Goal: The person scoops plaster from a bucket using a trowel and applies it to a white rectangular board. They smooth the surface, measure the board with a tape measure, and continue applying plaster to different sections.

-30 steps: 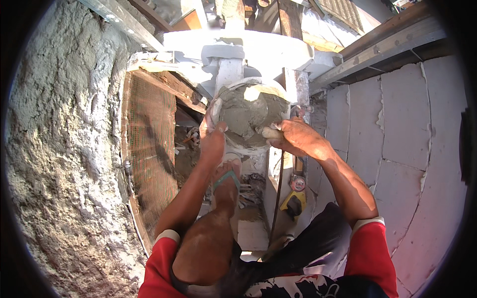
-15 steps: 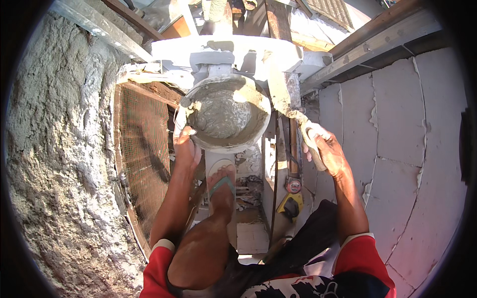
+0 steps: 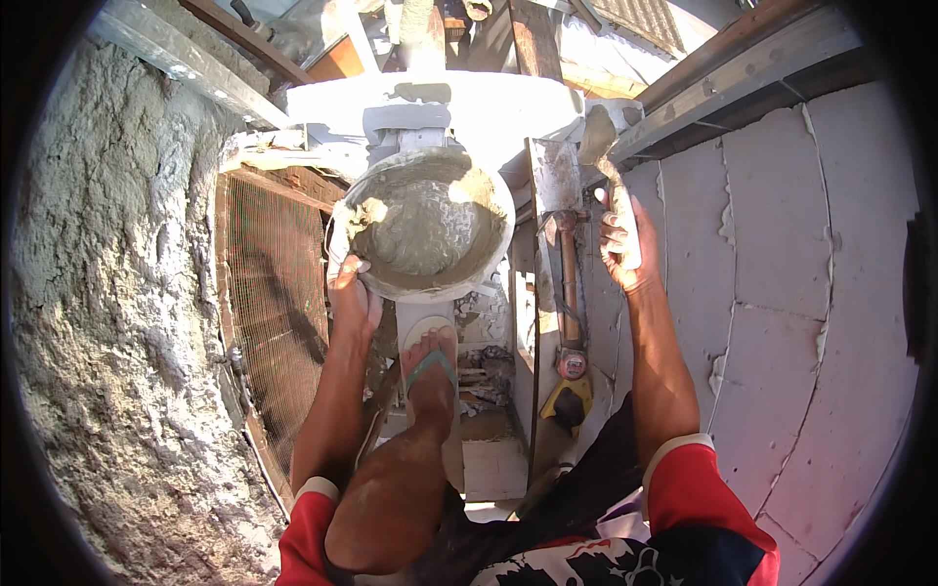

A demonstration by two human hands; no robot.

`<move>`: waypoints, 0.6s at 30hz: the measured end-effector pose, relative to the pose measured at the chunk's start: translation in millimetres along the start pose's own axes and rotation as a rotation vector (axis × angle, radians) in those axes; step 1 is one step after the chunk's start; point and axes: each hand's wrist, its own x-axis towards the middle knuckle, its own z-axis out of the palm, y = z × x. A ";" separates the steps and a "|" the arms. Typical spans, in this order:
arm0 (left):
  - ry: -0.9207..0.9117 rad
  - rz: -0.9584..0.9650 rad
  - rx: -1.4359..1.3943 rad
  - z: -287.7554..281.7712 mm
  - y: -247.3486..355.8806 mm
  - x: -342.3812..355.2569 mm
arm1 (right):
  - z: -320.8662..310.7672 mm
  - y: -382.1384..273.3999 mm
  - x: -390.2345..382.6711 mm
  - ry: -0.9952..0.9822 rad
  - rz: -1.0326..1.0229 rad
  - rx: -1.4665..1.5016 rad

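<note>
A round bucket (image 3: 500, 256) of wet grey mortar (image 3: 422, 230) sits in front of me, tilted a little so that its inside shows. My left hand (image 3: 352, 289) is closed on its left rim, the thumb lying over the edge. To the right of the bucket, my right hand (image 3: 625, 240) is wrapped round the pale handle of a trowel. The mortar-smeared blade of this trowel (image 3: 597, 137) points up and away, over the right end of a white ledge (image 3: 508, 105).
A rough plastered wall (image 3: 127, 293) rises on the left, beside a mesh panel (image 3: 274, 313). Block wall (image 3: 772, 225) stands on the right. A hammer (image 3: 569, 273), a tape measure (image 3: 573, 365) and a yellow tool (image 3: 567, 402) lie between. My sandalled foot (image 3: 430, 356) rests on a narrow board below the bucket.
My right hand has turned the trowel upright, its blade swinging from beside the bucket's rim to farther right and away. My left hand keeps its grip on the bucket.
</note>
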 end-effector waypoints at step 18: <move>-0.175 0.068 0.062 -11.4 -15.5 1.2 | 48.7 -22.5 -30.6 0.322 -0.030 -0.901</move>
